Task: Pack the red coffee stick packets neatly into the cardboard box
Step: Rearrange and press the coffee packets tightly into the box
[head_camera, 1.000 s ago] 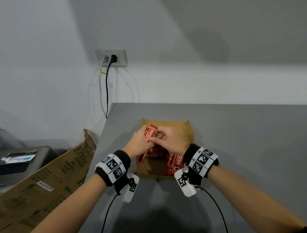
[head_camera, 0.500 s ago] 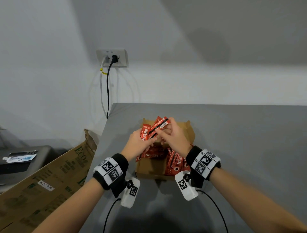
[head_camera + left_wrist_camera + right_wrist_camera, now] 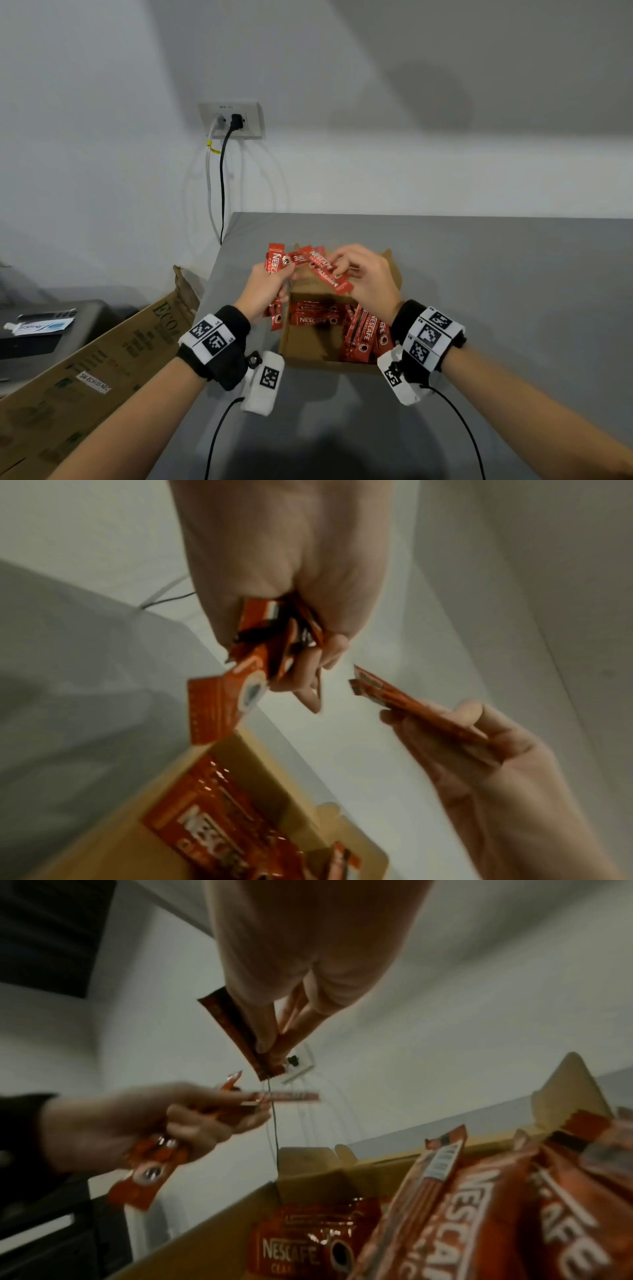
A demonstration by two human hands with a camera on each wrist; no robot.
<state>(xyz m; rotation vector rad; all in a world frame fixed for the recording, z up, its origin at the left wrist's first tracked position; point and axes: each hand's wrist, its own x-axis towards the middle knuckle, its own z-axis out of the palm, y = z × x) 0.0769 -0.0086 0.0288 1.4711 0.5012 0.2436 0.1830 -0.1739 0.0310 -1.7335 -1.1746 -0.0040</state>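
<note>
A small open cardboard box (image 3: 308, 349) sits on the grey table, with red coffee stick packets (image 3: 317, 320) lying flat inside and more (image 3: 364, 334) leaning at its right side. Above the box my left hand (image 3: 270, 284) grips a bunch of red packets (image 3: 275, 262), also seen as the fanned bunch (image 3: 240, 688). My right hand (image 3: 359, 274) pinches a single red packet (image 3: 329, 272) by its middle, slanted over the box. From the right wrist this packet (image 3: 240, 1034) hangs between thumb and fingers, apart from the left hand's bunch (image 3: 154, 1164).
The grey table (image 3: 496, 308) stretches right and toward me. A large brown carton (image 3: 102, 359) leans at the table's left edge. A wall socket (image 3: 231, 120) with two cables sits behind. A dark unit (image 3: 51, 329) stands at far left.
Both hands have risen above the box. The right hand has pulled one packet away from the left hand's bunch, and the hands have drawn slightly apart.
</note>
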